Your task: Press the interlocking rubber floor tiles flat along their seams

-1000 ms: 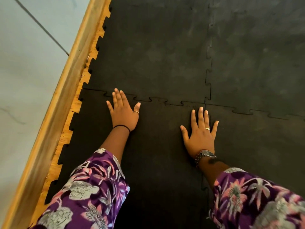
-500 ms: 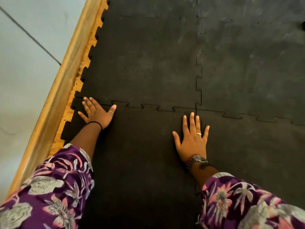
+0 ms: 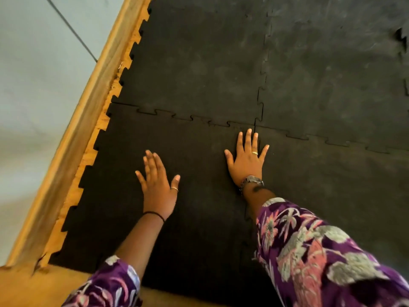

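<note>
Black interlocking rubber tiles [image 3: 199, 63] cover the floor, joined by jigsaw-toothed seams. A cross seam [image 3: 190, 118] runs left to right and meets a lengthwise seam [image 3: 263, 85] at a corner joint. My right hand [image 3: 245, 160] lies flat, fingers spread, with its fingertips just below that joint and over the lengthwise seam. My left hand [image 3: 157, 187] is flat and open on the near left tile [image 3: 124, 173], well below the cross seam and slightly blurred. Both hands hold nothing.
A wooden border [image 3: 73, 138] runs diagonally along the tiles' toothed left edge, with pale floor [image 3: 33, 85] beyond it. Bare wood [image 3: 44, 284] shows at the near edge. A loose toothed tile edge [image 3: 402, 36] shows at the far right.
My left hand has pulled back from the cross seam near the left edge toward me and to the right. My right hand has stayed near the corner joint. The view has shifted.
</note>
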